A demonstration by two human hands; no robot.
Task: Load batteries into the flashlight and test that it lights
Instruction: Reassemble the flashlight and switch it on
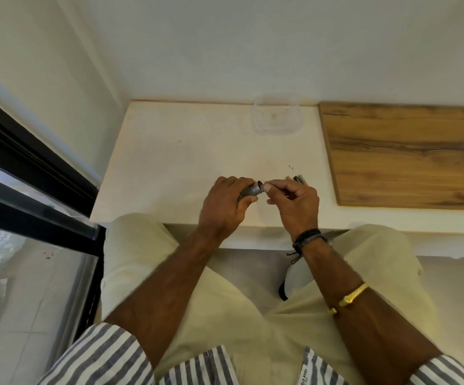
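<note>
Smooth white tabletop spans the foreground, where the left hand wraps a grey metal cylindrical flashlight. Beside its open end, the right hand pinches slim batteries. Farther back sits a clear plastic container, beside a grained wooden board.

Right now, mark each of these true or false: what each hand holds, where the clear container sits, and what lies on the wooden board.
1. The left hand grips the grey flashlight. True.
2. The right hand is flat on the table. False: it is raised, holding batteries at the flashlight's open end.
3. The clear container sits at the table's far edge. True.
4. Batteries lie on the wooden board. False: none show there.
</note>
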